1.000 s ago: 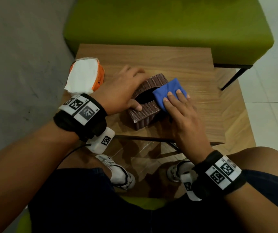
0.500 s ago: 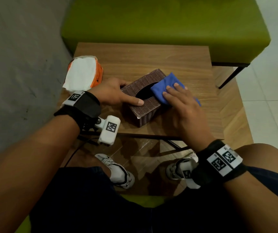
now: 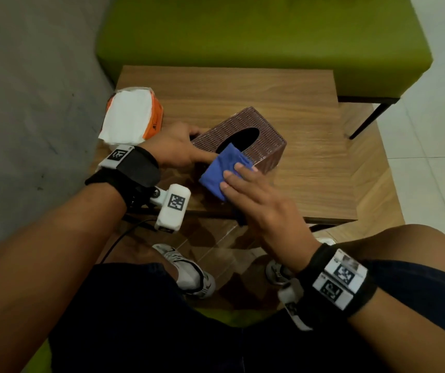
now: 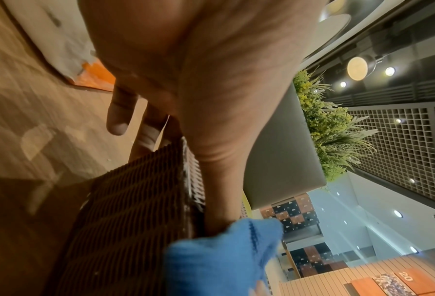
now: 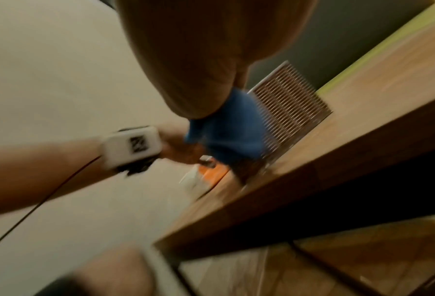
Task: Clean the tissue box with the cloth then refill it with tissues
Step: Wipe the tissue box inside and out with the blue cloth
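Observation:
A brown woven tissue box point(image 3: 265, 130) with a dark oval opening stands on the wooden table point(image 3: 310, 170). My left hand point(image 3: 181, 146) grips its left end, thumb lying along the top edge and fingers down the far side point(image 4: 145, 138). My right hand point(image 3: 245, 184) presses a blue cloth point(image 3: 220, 172) with straight fingers against the box's near top edge and near side. In the left wrist view the cloth point(image 4: 219, 260) covers the box's point(image 4: 125, 210) near corner. The right wrist view is blurred, with the cloth point(image 5: 226, 130) against the box point(image 5: 287, 104).
An orange pack of white tissues point(image 3: 132, 117), torn open, lies at the table's left edge, just behind my left wrist. A green upholstered bench point(image 3: 256, 41) stands beyond the table. My knees and shoes are under the near edge. A grey wall is to the left.
The cloth has slid with my right hand from the far right of the box's top towards me, down over the near edge. My left hand moved off the top to the left end.

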Demonstrator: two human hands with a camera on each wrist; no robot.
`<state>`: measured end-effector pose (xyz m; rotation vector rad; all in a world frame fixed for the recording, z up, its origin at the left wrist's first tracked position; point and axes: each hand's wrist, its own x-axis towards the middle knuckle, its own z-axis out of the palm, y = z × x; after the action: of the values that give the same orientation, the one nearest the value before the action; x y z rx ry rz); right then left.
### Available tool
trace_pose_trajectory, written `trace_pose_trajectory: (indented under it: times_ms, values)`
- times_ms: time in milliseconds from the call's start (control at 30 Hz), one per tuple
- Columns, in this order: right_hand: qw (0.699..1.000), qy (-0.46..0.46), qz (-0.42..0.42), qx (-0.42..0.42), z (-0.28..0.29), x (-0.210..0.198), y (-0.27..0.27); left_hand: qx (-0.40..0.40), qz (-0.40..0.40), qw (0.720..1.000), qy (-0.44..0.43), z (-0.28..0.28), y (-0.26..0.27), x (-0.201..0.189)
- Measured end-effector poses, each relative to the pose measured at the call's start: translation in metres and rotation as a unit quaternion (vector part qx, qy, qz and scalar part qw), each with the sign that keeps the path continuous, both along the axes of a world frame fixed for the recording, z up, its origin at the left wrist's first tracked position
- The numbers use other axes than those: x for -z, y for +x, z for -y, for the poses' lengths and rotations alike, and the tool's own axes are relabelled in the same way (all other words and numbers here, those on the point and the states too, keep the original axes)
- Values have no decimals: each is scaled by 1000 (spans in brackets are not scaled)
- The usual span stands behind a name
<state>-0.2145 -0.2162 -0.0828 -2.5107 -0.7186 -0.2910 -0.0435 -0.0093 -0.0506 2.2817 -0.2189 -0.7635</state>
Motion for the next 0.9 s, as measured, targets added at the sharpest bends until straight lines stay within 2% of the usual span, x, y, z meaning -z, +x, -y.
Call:
trace_pose_trajectory:
  times_ms: [33, 133, 200, 267, 367, 400, 500, 567, 667, 733, 900]
  values:
    - [1000, 2, 3, 2, 8, -1, 7, 2, -6, 1000, 1, 0, -1, -1]
    - [990, 37, 2, 137, 38, -1, 43, -15, -45, 999, -20, 1, -2, -3]
    - [980, 71, -8, 188, 36, -1, 47, -25, -43, 998, -28, 2, -3, -2]
    - [986, 53, -30, 155, 10, -2, 25, -23, -25, 999, -35, 3, -6, 0]
    - [999, 10, -31, 26, -6, -2, -4, -24, 5, 999, -30, 2, -9, 0]
    - [999, 13, -32, 24, 1, -4, 0, -21, -3, 999, -28, 2, -10, 0]
    - [989, 53, -39, 133, 24, -8, 39, -36, -32, 999, -21, 8, -14, -4]
    - [985, 59, -42, 154, 30, -13, 60, -55, -44, 997, -14, 13, -19, -6]
    - [992, 60, -51, 102, 36, -21, 70, -88, -74, 993, -5, 16, -22, -4]
    - [995, 57, -45, 73, 48, -23, 73, -130, -90, 987, -31, 17, -22, -8]
    - [995, 3, -90, 42, 61, -25, 77, -167, -70, 981, -65, 34, -20, -4]
